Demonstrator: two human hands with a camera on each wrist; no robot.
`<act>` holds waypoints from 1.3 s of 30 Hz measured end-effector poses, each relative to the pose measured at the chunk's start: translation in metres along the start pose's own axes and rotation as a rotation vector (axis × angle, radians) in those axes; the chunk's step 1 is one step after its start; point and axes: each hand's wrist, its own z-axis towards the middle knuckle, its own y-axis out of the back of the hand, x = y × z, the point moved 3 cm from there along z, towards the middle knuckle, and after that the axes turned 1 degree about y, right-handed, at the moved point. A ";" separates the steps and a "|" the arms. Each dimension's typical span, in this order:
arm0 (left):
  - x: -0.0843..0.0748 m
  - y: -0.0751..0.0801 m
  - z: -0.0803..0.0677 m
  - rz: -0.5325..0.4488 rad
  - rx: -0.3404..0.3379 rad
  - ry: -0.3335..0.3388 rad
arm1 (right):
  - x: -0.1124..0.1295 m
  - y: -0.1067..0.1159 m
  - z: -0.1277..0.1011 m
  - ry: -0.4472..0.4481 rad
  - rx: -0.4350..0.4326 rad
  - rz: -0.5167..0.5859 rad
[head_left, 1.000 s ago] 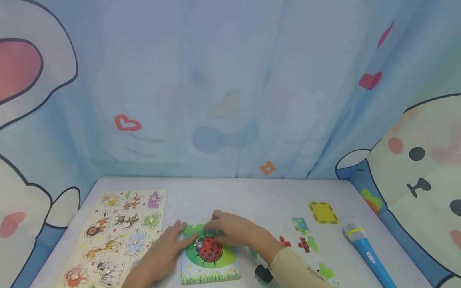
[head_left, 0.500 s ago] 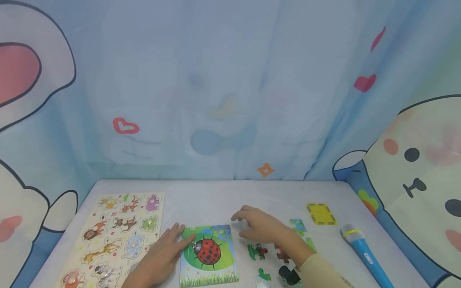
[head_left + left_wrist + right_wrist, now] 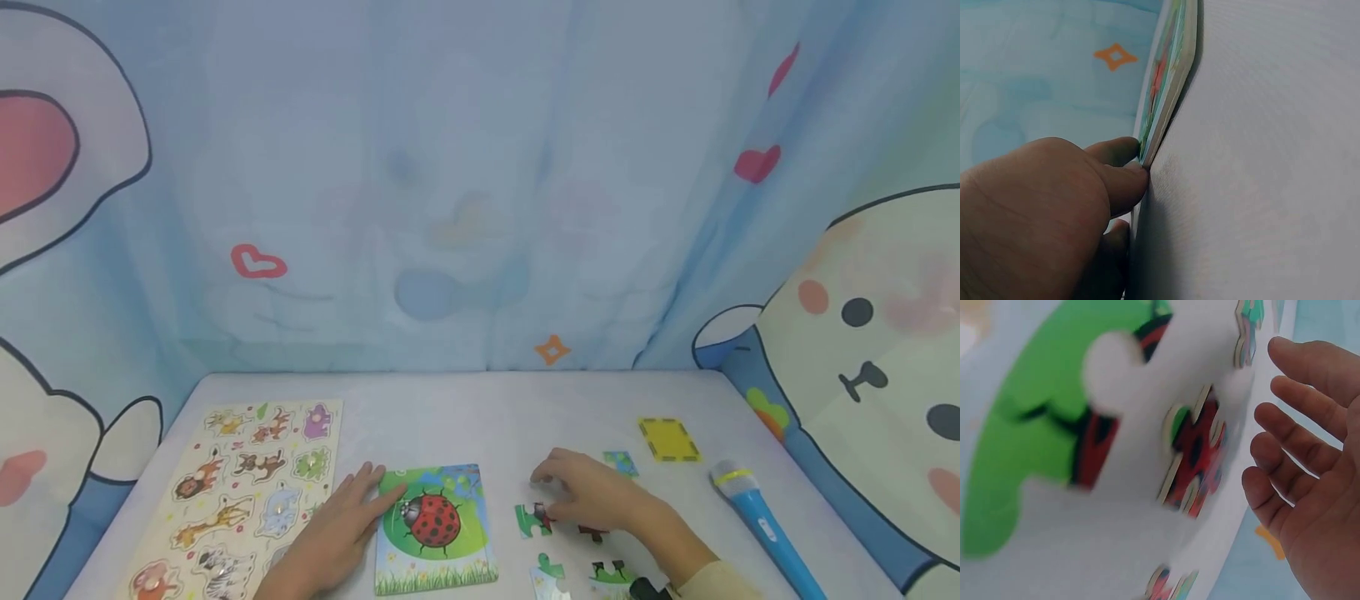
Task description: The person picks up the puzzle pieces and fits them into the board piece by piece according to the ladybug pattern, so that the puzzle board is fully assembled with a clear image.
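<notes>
So the left hand (image 3: 341, 529) lay flat on the table (image 3: 465, 417), fingers straight, pressed against the left edge of the ladybug puzzle board (image 3: 435, 529), nothing grasped in its grip. Right of that board, the right hand (image 3: 592, 496) hovered with loose, relaxed fingers over a green and red puzzle piece (image 3: 534, 518), holding nothing. More loose pieces (image 3: 611, 572) sat right of the board too, nearer the person. Further right of it lay a yellow card (image 3: 669, 439) and a blue toy microphone (image 3: 757, 521). An animal puzzle board (image 3: 240, 492) lay left of the ladybug board.
</notes>
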 end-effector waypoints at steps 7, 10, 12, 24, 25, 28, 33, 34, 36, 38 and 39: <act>0.001 0.000 0.002 0.009 -0.005 0.005 | -0.021 0.012 -0.018 -0.082 -0.067 -0.031; 0.002 0.000 0.001 0.015 -0.001 0.012 | -0.034 0.016 -0.022 -0.168 -0.099 -0.049; 0.002 0.000 0.001 0.014 0.000 0.014 | -0.044 0.019 -0.024 -0.200 -0.121 -0.066; 0.001 -0.001 0.000 -0.002 0.017 0.029 | -0.095 0.031 -0.042 -0.216 -0.243 -0.198; 0.002 -0.001 0.000 0.000 0.016 0.028 | -0.096 0.032 -0.043 -0.217 -0.240 -0.208; 0.003 -0.001 0.000 0.006 0.013 0.024 | -0.101 0.034 -0.043 -0.234 -0.221 -0.209; 0.003 -0.001 0.001 0.009 0.021 0.019 | -0.107 0.035 -0.042 -0.218 -0.181 -0.177; 0.003 0.000 0.001 0.006 0.023 0.020 | -0.108 0.036 -0.042 -0.213 -0.175 -0.181; 0.002 0.000 0.001 0.003 0.027 0.023 | -0.108 0.038 -0.041 -0.198 -0.167 -0.198; 0.002 0.000 0.000 -0.002 0.028 0.024 | -0.108 0.041 -0.040 -0.191 -0.162 -0.217; 0.002 0.000 0.001 -0.002 0.027 0.025 | -0.107 0.043 -0.040 -0.190 -0.163 -0.225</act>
